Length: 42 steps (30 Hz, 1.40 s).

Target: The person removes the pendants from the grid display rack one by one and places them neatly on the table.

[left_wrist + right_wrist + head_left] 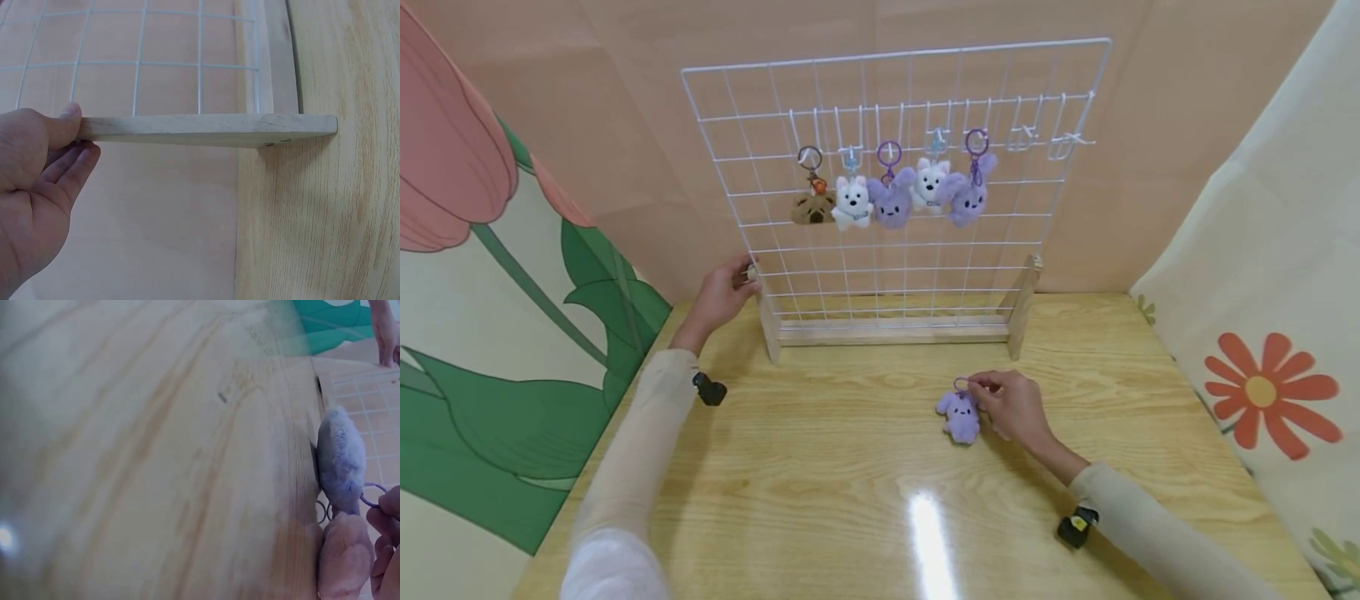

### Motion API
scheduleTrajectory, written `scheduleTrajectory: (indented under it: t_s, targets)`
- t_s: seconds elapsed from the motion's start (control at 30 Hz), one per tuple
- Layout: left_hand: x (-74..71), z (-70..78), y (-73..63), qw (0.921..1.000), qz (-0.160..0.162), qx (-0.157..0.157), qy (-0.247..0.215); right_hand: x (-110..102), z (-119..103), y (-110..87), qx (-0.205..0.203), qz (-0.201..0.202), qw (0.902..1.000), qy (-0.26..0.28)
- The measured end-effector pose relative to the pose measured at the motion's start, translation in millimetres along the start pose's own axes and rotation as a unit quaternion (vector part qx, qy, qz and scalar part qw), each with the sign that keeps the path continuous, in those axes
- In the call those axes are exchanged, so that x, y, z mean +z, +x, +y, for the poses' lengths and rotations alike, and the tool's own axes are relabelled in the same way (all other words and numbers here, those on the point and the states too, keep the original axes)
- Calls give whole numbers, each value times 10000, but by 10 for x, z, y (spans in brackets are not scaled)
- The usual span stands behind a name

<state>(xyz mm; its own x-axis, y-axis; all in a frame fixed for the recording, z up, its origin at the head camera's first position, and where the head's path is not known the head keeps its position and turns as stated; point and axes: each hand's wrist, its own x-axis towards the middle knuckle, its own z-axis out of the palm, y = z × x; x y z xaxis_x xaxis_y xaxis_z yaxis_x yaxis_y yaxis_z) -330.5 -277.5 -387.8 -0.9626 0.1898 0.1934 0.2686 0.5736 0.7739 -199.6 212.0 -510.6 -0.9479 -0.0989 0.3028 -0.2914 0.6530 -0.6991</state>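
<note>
Probably light, squashy lilac plush keychain point(962, 418); right hand point(1013, 407) pinches its purple ring point(960, 379), best hold; left hand point(727, 292) grips wooden stand point(206, 124)

wire rack point(891, 336): nicely bright in the head view, details kinda soft
surface point(820, 467): white glare streak point(932, 546) well in front of the rack, light looks overhead
leg point(206, 127): soft shadow beside the rack, left wrist view
right wrist view: hazy, washed out, surface pretty smeary
</note>
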Motion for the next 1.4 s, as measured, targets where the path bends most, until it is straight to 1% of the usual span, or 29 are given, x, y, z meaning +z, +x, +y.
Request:
scheduleTrajectory:
  t_s: [0.03,0.13,0.23,0.37,0.47,0.53,0.6,0.77,0.9,1.07,1.23,1.4]
  targets:
    - [1,-4,4,10000,-6,15,4,6,2,-1,-49,-55,10000,-8]
    - [1,-10,9,10000,-30,47,-12,28,-2,2,-273,-78,9992,-271]
    - [0,-11,10,10000,-36,71,-22,41,-11,-1,-373,-135,9983,-422]
    - [1,0,4,9999,-14,86,-53,17,-44,-3,-284,-237,9986,-384]
    - [1,7,1,9999,-16,68,-86,-40,-94,6,-234,-234,9987,-384]
    - [1,8,2,9999,-32,45,-87,-94,-139,21,-256,-175,9987,-393]
    - [-1,5,0,10000,-25,37,-84,-155,-189,50,-405,-64,9981,-468]
    - [-7,17,-7,10000,2,41,-88,-324,-318,165,-963,272,9939,-462]
    - [-10,26,-14,9999,-7,47,-94,-469,-455,279,-1285,534,9895,-388]
    - [-4,22,-6,9999,-24,58,-121,-665,-645,450,-1442,753,9864,-216]
    - [-2,12,-4,9999,-16,61,-110,-835,-839,624,-1463,1010,9838,-212]
    - [-2,18,-8,10000,-9,50,-48,-976,-1008,772,-1500,1178,9816,-49]
